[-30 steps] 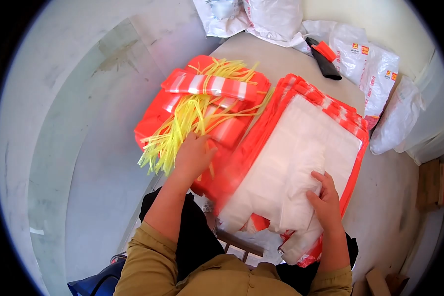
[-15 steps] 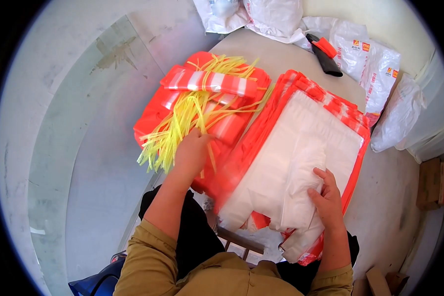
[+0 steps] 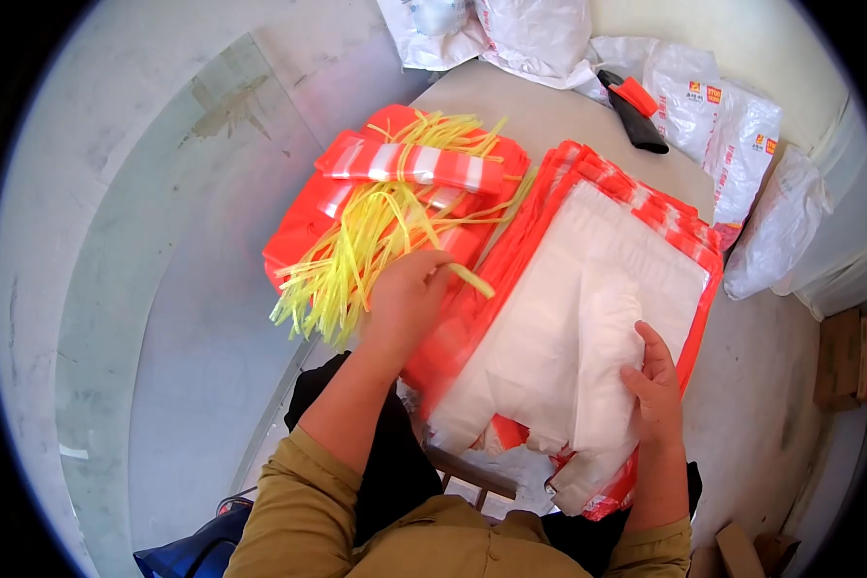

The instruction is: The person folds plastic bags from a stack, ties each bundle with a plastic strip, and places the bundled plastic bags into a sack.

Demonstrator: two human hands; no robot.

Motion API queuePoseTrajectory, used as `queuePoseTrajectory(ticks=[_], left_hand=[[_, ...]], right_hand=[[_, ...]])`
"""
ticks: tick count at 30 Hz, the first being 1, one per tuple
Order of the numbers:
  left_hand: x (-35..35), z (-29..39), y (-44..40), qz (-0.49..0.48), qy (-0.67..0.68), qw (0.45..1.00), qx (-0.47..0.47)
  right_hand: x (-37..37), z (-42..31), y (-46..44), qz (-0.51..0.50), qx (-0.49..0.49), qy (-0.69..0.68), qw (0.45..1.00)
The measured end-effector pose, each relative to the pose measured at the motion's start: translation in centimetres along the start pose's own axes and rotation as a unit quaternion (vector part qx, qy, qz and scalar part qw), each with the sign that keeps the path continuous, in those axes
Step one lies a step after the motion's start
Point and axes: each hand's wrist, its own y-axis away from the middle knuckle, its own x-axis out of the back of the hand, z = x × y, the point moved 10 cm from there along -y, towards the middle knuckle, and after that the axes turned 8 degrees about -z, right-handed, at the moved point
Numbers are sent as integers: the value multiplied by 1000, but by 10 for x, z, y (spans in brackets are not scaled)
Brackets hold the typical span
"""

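Strip [image 3: 473, 281] is narrow, yellow; folded plastic [image 3: 604, 376], white.

Glossy red plastic roll [image 3: 445, 170], smooth white plastic bags [image 3: 636, 241], strips [image 3: 356, 243] perhaps plastic

Left hand [image 3: 405, 295] in a pinch (fingertips apparently together), right hand [image 3: 658, 380] half-curled.

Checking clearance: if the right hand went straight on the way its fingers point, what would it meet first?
Most likely the white fold, just to the left of the right hand in the picture. They may already be touching; this single view leaves depth unclear.
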Motion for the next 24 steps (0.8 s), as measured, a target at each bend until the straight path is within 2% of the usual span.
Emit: queuePoseTrajectory(ticks=[6, 10, 13, 17, 18, 21, 22, 24], left_hand=[[-30, 49, 2, -44, 48, 997, -50], [-53, 88, 16, -41, 29, 982, -180], [-76, 116, 34, -88, 26, 971, -223], [-138, 133, 68, -270, 14, 931, -244], [-147, 140, 77, -298, 47, 918, -259], [-153, 158, 93, -349, 179, 892, -224], [-160, 160, 100, -508, 229, 825, -96], [-185, 142, 114, -529, 472, 699, 95]], right_hand=[[24, 1, 0, 16, -12, -60, 998], [31, -25, 4, -1, 66, -138, 988], [35, -53, 13, 11, 118, -151, 981], [39, -79, 22, 14, 173, -157, 972], [40, -80, 22, 3, 178, -155, 972], [28, -83, 25, -21, 206, -128, 970], [18, -82, 26, -28, 217, -117, 969], [0, -79, 26, -43, 238, -96, 966]])
